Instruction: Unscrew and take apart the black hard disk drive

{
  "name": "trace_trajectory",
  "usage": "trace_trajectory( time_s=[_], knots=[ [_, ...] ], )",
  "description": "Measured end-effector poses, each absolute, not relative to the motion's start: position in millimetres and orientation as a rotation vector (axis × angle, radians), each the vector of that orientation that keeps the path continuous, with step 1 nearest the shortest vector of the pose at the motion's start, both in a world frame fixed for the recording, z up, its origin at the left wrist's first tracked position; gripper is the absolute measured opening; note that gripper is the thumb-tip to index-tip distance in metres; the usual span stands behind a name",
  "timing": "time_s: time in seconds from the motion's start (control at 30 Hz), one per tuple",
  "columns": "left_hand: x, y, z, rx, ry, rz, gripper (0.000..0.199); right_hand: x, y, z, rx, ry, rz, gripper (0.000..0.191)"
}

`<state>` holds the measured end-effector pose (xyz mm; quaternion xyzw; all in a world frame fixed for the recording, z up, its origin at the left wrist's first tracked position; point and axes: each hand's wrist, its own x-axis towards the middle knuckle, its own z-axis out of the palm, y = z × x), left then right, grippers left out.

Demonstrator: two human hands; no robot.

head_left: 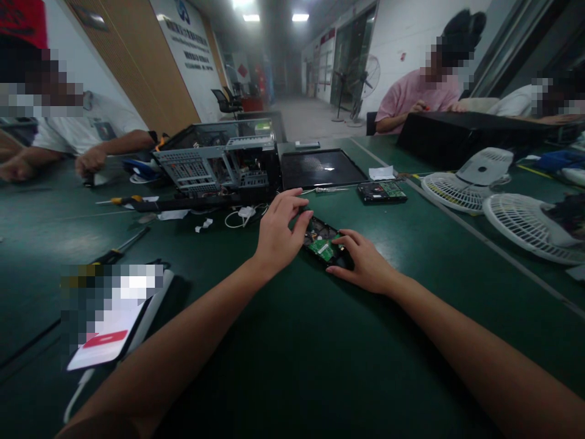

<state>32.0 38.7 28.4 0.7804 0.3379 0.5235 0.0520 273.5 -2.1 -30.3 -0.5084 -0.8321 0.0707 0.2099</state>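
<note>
A hard drive point(321, 249) lies on the green table in front of me, its green circuit board facing up. My right hand point(365, 263) grips its right end, thumb on the near edge and fingers on the board side. At the drive's far left corner is my left hand point(282, 230), its fingers stretched out and the thumb apart from them; nothing shows between them. Whether the left thumb touches the drive, I cannot tell. A second hard drive point(382, 192) rests farther back to the right.
An opened computer case point(219, 161) stands beyond my left hand, beside a black side panel point(320, 169). Screwdrivers point(119, 248) and a lit phone point(114, 323) lie at left. White fan parts point(461, 183) and a black case point(457, 137) occupy the right. Several people sit around the table.
</note>
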Motion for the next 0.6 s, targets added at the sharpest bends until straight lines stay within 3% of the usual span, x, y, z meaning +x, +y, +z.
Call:
trace_trajectory(
  time_s=[0.6],
  knots=[
    [30.4,44.6,21.0,2.553,0.973,1.670,0.028,272.7,-2.9,-28.4,-1.428,-2.322,0.199,0.062]
  ],
)
